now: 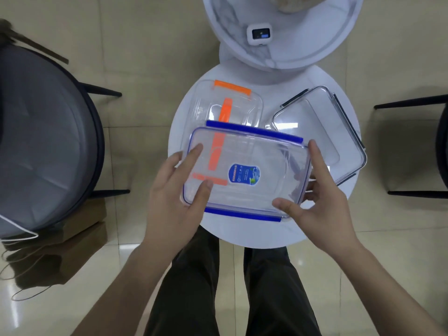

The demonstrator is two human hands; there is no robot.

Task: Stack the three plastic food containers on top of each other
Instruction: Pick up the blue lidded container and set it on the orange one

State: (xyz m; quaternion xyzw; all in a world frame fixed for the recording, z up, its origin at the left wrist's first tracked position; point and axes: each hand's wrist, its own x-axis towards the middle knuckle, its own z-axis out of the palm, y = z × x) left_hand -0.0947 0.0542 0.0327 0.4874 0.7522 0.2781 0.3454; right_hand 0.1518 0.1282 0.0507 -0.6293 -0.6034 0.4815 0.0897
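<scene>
Three containers on the desk (242, 235): both hands' fingers (194, 154) grip the blue-clipped container (244, 173); the orange-clipped container (225, 103) and dark-clipped container (320, 132) sit behind.

Left hand (174, 190) and right hand (322, 202) forward, palms facing, fingers (194, 154) spread and gripping.

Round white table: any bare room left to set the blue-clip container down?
Little. The orange-clip container and black-clip container fill the far half of the round white table. Bare patches: the near rim below the blue-clip container, held by left hand and right hand, and a far strip beyond both containers.
</scene>
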